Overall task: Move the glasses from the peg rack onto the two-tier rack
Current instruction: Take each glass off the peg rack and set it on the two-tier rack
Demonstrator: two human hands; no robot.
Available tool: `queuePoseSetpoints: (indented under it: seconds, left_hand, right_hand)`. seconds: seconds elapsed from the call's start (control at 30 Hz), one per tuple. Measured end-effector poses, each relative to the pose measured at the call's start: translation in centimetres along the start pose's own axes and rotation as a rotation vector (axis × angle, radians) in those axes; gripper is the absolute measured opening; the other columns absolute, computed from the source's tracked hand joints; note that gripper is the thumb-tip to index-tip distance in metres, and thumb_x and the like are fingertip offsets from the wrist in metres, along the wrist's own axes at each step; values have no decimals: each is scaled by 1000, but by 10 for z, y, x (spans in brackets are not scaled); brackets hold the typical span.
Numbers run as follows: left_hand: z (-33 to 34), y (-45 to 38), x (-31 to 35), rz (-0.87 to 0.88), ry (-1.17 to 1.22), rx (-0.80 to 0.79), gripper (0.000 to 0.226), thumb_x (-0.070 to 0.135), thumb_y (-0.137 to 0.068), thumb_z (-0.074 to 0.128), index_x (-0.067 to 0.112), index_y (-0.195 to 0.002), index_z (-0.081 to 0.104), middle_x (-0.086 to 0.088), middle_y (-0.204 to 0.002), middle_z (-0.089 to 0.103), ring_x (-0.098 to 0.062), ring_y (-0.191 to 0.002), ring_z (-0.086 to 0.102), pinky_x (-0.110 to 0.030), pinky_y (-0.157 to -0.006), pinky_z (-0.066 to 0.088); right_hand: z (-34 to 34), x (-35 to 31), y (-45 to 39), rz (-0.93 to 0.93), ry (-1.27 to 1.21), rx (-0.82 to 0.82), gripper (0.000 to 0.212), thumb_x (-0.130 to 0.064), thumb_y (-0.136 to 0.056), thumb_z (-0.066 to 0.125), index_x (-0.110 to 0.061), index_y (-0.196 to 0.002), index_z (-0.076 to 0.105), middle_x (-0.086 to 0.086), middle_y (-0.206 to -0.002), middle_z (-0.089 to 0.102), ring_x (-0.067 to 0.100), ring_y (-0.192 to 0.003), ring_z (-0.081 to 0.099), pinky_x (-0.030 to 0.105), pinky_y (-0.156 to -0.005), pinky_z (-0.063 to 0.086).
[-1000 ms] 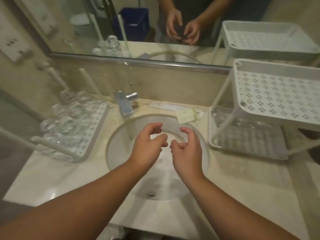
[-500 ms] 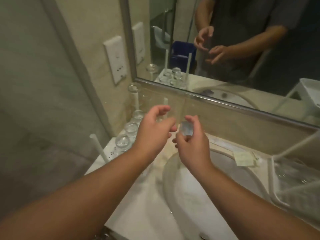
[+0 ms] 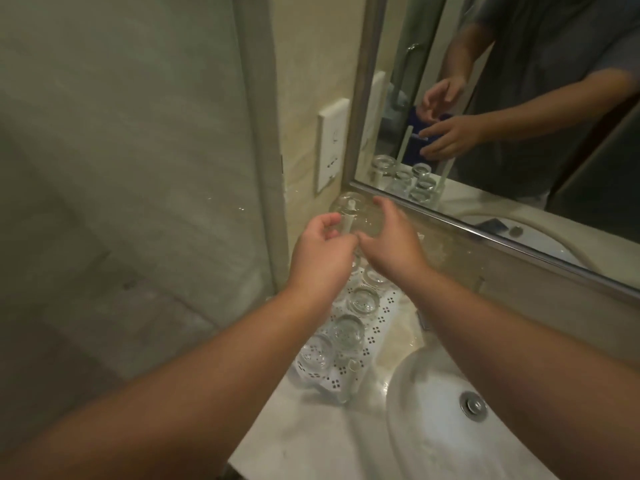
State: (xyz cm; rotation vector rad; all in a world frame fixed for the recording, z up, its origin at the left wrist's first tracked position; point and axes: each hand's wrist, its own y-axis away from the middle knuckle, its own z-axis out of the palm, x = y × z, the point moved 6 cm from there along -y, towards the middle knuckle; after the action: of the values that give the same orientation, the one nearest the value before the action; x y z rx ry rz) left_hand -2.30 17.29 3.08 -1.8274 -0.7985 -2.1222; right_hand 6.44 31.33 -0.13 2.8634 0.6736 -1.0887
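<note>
Your left hand (image 3: 320,252) and right hand (image 3: 389,242) sit side by side at about 12 o'clock from the picture's centre, over the far end of the white perforated plastic peg rack (image 3: 375,323). The left hand's fingers are curled loosely, thumb and fingertips near each other, and it closes on nothing that shows. The right hand is spread wider, fingers reaching up and round the right side of a clear upturned drinking glass (image 3: 349,214) that stands over a white peg (image 3: 348,220) at the rack's far end; whether the fingers actually press on the glass you cannot tell, as the clear wall blurs into them.

The other clear upturned glasses (image 3: 346,330) stand in a row along the rack, running from under your wrists toward 6 o'clock, with the nearest one (image 3: 317,353) at the rack's near end. The rack lies on the pale marble desk (image 3: 311,431), just beside the white oval sink basin (image 3: 433,417) at 5 o'clock. The framed wall mirror (image 3: 512,216) at 2 o'clock reflects both hands and the glasses. A white wall socket plate (image 3: 330,143) hangs at 12 o'clock, left of the mirror.
</note>
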Motion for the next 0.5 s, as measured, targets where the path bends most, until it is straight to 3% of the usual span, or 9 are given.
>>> queuePoseSetpoints:
  seconds: [0.1,0.3,0.5]
  left_hand:
    - [-9,-13,-8,-67,68,5,37,8,-91,57,31,-119,55,0,-116,60,-14,-71,65,-28,-59,51]
    - [-20,-28,-10,-117,99,29,37,8,-92,56,32,-120,52,4,-106,60,-15,-75,68,-28,-58,53]
    - [-21,-36,-10,-110,108,33,42,5,-90,54,36,-119,54,1,-110,58,-13,-73,66,-25,-54,49]
  right_hand:
    - [16,-9,-15,-38,56,-50,70,-33,-86,66,-23,-147,33,11,-143,40,30,-126,45,38,-100,42]
    - [28,-14,-56,-7,314,-81,75,-50,-83,67,-32,-145,28,10,-147,34,32,-120,54,41,-90,47]
    - [34,-19,-86,49,498,-127,70,-67,-80,60,-28,-134,42,8,-130,53,31,-112,58,40,-77,49]
